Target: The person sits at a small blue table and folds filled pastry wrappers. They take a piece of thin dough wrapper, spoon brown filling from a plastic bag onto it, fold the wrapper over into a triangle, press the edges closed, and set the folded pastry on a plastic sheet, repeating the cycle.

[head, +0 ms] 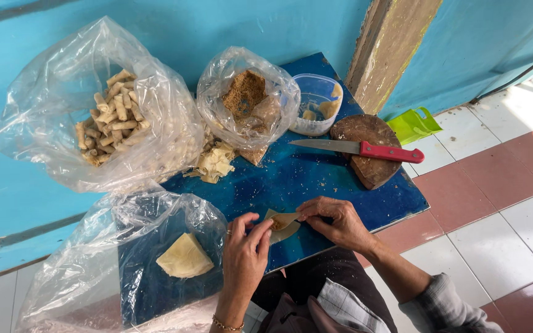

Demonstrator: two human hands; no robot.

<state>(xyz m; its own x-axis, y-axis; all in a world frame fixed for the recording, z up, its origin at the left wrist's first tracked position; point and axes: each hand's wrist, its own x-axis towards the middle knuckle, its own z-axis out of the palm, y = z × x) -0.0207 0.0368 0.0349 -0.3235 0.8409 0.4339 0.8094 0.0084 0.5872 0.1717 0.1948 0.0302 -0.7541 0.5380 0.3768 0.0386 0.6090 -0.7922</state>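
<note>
**Folding a small pastry wrapper at the edge of the blue table**

Low in the middle of the frame, both hands meet over a thin, pale pastry wrapper (282,225) lying on the blue table (316,179), close to its near edge. The right hand (337,223) pinches the wrapper's upper flap between thumb and forefinger, fingers curled nearly closed on it. The left hand (245,250) rests at the wrapper's left side, fingers bent and loosely closed, fingertips touching the sheet and steadying it. A little brown filling seems to sit under the fold, though it is too small to be sure.

To do this fold well, I judge the flap should be drawn snug over the filling while the left fingertips keep the sheet from sliding, with the corners tucked evenly so nothing spills.

At lower left, a clear bag holds a stack of unused wrappers (184,257). At upper left, a larger bag is full of finished rolls (111,117). In the upper middle, another bag holds the brown filling (245,94), with a small plastic tub (319,105) beside it. Loose wrapper scraps (216,161) lie between the bags. To the right, a red-handled knife (356,148) rests across a round wooden board (368,151), and a green scoop (413,125) sits on the tiled floor beyond.
</note>
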